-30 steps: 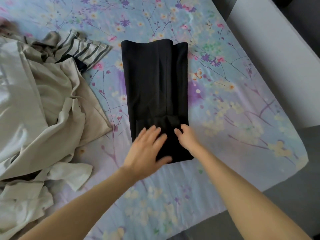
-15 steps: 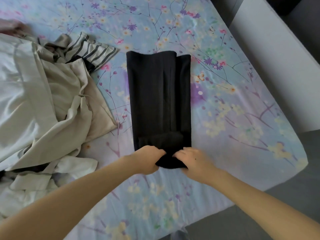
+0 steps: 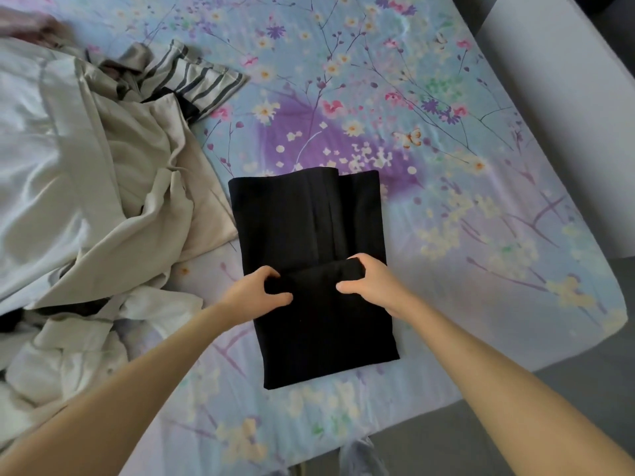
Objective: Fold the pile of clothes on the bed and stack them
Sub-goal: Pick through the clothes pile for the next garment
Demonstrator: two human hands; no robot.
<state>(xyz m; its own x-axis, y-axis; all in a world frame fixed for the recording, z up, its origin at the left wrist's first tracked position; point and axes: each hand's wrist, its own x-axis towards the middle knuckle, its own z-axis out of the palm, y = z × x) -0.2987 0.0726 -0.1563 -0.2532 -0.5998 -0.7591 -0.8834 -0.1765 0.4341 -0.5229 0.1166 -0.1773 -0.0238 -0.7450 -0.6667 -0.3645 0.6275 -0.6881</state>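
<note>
A black garment (image 3: 302, 221), folded into a long narrow strip, lies on the flowered bedsheet (image 3: 464, 187) in the middle of the view. Its near end is turned over onto the strip, making a fold edge about halfway up. My left hand (image 3: 256, 292) grips that turned edge at its left corner, fingers curled round the cloth. My right hand (image 3: 369, 280) grips the same edge at its right corner. A rumpled pile of beige and cream clothes (image 3: 89, 187) fills the left side of the bed.
A striped grey-and-white piece (image 3: 202, 80) sticks out from the top of the pile. The bed's near edge and right corner (image 3: 604, 317) border grey floor. A pale grey wall or furniture panel (image 3: 563, 97) runs along the right.
Both hands took hold of the garment's near end and carried it up over the strip, folding it. The view also shifted, so the garment sits lower in frame.
</note>
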